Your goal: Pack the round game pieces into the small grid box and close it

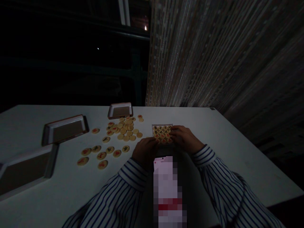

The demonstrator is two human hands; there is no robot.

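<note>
A small tray of Chinese chess pieces sits near the front of the table. Its round wooden pieces lie in rows, black characters towards the back and red ones towards the front. My left hand grips the tray's near left corner, its fingertips partly hidden in shadow. On the other side, my right hand has its fingers closed over the right edge, touching the pieces there. Left of the tray, loose Chinese chess pieces lie in a heap, with several more scattered in front.
Three shallow rimmed box parts lie on the white table: one behind the heap, one at left, one at near left. A lit phone shows below my hands. A string curtain hangs behind the table.
</note>
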